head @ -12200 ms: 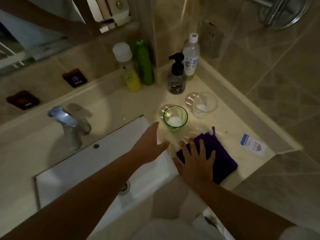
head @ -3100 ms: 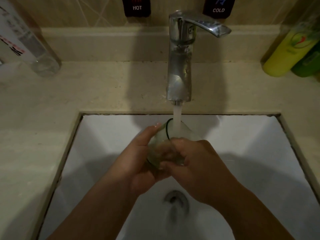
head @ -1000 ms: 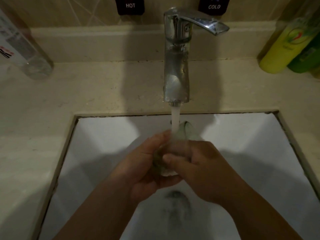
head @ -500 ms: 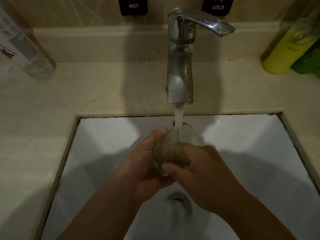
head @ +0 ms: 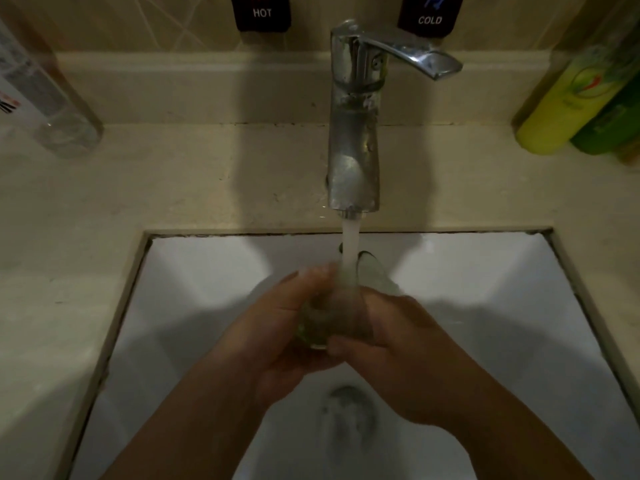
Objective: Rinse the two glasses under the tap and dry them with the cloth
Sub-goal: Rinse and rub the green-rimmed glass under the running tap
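Observation:
A green-tinted glass point(head: 332, 313) lies tilted over the white sink point(head: 207, 271), its mouth pointing away from me. Water from the chrome tap point(head: 353, 133) runs onto its side. My left hand point(head: 277, 327) cups the glass from the left and below. My right hand point(head: 401, 344) grips it from the right, fingers curled round its base. The other glass and the cloth are out of view.
A yellow bottle point(head: 568, 98) and a green bottle point(head: 613, 126) stand at the back right of the beige counter point(head: 173, 181). A clear bottle point(head: 45, 102) stands at the back left. HOT and COLD labels are on the wall. The drain point(head: 349, 410) lies below my hands.
The glass has shifted slightly under the stream between my hands, which keep hold of it. Water keeps running.

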